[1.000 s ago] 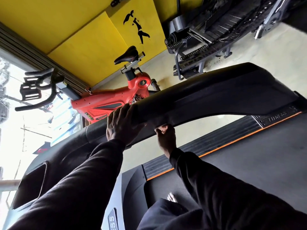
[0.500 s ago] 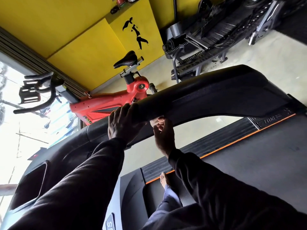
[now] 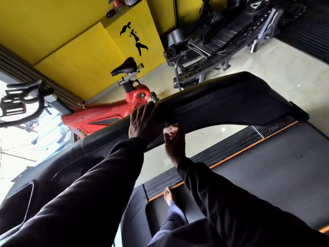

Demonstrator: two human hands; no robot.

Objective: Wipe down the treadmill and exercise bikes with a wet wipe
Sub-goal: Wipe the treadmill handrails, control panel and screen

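Observation:
The black treadmill handrail (image 3: 222, 104) runs across the middle of the tilted head view, above the dark belt (image 3: 267, 166) with its orange-edged side rail. My left hand (image 3: 142, 122) lies over the top of the handrail with its fingers curled round the far edge. My right hand (image 3: 173, 145) reaches up under the rail just to the right and pinches a white wet wipe (image 3: 171, 128) against the rail's underside. The wipe is mostly hidden by my fingers. A red exercise bike (image 3: 106, 116) with a black saddle stands behind the rail.
The black console (image 3: 44, 175) is at lower left, and the bike's black handlebars (image 3: 26, 104) are by the bright window. A dark stair machine (image 3: 222, 41) stands at the back against the yellow wall. My bare foot (image 3: 169, 194) is on the treadmill deck.
Both hands have slid a little along the handrail, away from the console. The right hand has risen closer to the rail's underside, and the white wipe now shows.

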